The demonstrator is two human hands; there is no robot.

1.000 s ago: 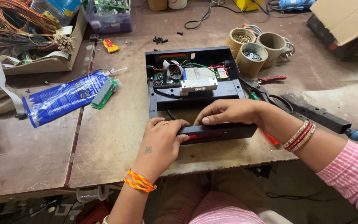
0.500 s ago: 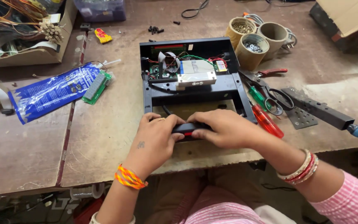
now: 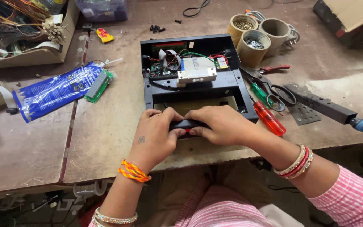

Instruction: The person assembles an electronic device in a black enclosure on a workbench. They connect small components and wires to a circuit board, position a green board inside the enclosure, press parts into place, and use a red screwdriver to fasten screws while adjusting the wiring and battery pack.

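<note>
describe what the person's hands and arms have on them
Bare hands. The left hand has a small dark mark on its back, an orange-and-yellow thread band at the wrist and a beaded bangle further up. The right hand has red and gold bangles at the wrist, then a pink striped sleeve.

Both hands hide most of the black casing's front edge (image 3: 186, 124).

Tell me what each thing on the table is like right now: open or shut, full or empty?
Black case: open, circuit board and wires showing inside.
Front panel: gripped at the case's near edge by both hands, left hand and right hand.
Three cardboard cups: upright; two hold small metal parts, one looks empty.
Scissors: lying flat, blades shut.
Red screwdriver: lying flat, untouched.
Blue packet: lying flat.
</note>
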